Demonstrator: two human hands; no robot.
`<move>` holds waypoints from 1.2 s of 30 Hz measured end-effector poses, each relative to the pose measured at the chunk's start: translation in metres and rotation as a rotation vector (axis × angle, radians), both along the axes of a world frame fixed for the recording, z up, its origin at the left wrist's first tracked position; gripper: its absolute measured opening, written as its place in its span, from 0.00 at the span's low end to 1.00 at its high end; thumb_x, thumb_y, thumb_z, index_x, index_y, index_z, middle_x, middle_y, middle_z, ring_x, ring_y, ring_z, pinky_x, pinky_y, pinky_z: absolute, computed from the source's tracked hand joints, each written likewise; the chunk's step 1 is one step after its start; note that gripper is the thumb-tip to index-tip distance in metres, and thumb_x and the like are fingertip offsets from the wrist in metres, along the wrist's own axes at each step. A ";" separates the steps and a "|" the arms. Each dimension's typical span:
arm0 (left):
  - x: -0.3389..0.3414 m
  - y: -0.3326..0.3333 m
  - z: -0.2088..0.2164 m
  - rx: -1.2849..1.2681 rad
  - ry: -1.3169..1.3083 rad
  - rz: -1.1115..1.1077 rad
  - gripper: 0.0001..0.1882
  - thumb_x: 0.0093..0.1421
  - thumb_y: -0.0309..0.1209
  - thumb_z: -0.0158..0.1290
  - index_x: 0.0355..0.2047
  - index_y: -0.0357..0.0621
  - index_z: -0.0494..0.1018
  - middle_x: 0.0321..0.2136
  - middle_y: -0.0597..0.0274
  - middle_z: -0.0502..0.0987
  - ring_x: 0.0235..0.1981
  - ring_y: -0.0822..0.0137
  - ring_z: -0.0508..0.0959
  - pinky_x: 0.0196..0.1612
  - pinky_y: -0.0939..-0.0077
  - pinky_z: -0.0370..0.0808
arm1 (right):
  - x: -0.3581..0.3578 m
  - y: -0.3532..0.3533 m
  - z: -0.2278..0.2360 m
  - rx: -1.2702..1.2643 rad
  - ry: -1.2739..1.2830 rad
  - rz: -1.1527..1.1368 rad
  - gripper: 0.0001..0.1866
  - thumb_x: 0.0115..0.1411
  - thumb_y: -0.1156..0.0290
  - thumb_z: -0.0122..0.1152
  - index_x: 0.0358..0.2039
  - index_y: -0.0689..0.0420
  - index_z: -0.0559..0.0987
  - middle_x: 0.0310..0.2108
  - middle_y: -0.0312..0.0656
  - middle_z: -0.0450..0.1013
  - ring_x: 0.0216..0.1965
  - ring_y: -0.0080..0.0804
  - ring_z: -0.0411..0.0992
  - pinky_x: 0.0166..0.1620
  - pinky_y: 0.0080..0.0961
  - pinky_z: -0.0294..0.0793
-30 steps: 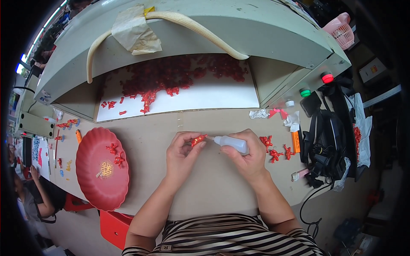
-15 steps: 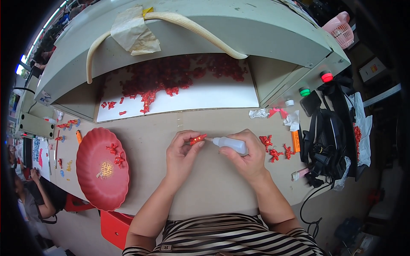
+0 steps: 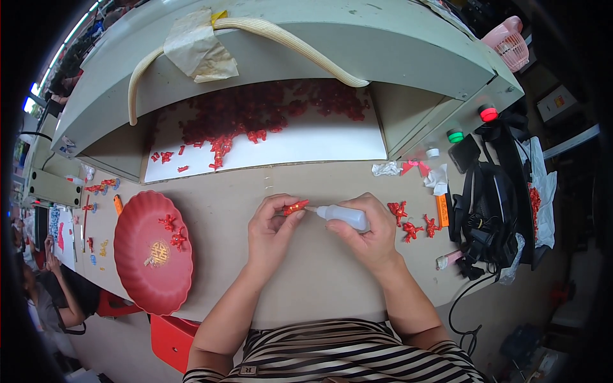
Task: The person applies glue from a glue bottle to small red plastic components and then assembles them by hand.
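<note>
In the middle of the table, my left hand [image 3: 271, 228] pinches a small red figurine [image 3: 295, 207] with gold marks between thumb and fingers. My right hand [image 3: 371, 231] is wrapped round a translucent white squeeze bottle [image 3: 345, 217], tipped on its side. The bottle's thin nozzle points left and meets, or nearly meets, the figurine's right end; whether they touch I cannot tell. Several red figurines [image 3: 412, 231] lie on the table just right of my right hand. To the left stands a red scalloped dish [image 3: 137, 255] with two red figurines [image 3: 172, 232] and small pale bits inside.
Ahead, a grey-green cabinet [image 3: 357, 38] shelters a white board [image 3: 332, 148] heaped with red pieces [image 3: 236, 115]. On the right are crumpled tissues [image 3: 437, 180], an orange box [image 3: 442, 210], a black bag [image 3: 485, 204] and a phone [image 3: 464, 154]. Another person [image 3: 57, 287] sits at far left.
My hands, the figurine and the bottle stay almost where they were. At far left, the other person's hand has risen.
</note>
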State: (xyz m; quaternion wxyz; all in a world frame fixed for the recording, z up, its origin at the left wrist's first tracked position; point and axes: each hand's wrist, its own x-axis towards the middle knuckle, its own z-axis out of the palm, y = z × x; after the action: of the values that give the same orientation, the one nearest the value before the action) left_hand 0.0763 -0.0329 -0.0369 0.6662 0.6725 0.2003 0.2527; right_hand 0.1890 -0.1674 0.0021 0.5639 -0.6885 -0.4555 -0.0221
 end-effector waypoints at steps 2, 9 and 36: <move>0.000 0.000 0.002 0.004 0.005 -0.001 0.11 0.55 0.18 0.49 0.39 0.36 0.66 0.40 0.61 0.67 0.39 0.70 0.74 0.37 0.79 0.72 | 0.000 0.000 -0.001 -0.005 -0.001 -0.002 0.16 0.43 0.68 0.69 0.28 0.59 0.71 0.22 0.40 0.69 0.21 0.32 0.67 0.24 0.23 0.66; 0.000 0.000 0.002 -0.020 0.003 0.000 0.11 0.55 0.18 0.49 0.39 0.36 0.66 0.39 0.62 0.66 0.39 0.70 0.73 0.38 0.79 0.72 | 0.000 0.000 -0.002 0.008 -0.004 -0.012 0.16 0.42 0.69 0.69 0.28 0.59 0.71 0.22 0.41 0.69 0.21 0.31 0.67 0.23 0.22 0.66; 0.002 0.000 0.002 -0.001 0.019 0.015 0.11 0.54 0.16 0.48 0.38 0.36 0.65 0.38 0.62 0.65 0.39 0.71 0.72 0.39 0.79 0.72 | 0.001 0.000 -0.003 -0.022 -0.016 -0.006 0.16 0.42 0.69 0.69 0.27 0.60 0.72 0.22 0.41 0.69 0.21 0.32 0.67 0.24 0.23 0.66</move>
State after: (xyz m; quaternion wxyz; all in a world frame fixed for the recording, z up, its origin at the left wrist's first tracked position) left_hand 0.0779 -0.0333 -0.0353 0.6628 0.6729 0.2118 0.2512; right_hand 0.1902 -0.1673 -0.0006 0.5526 -0.6958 -0.4581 -0.0245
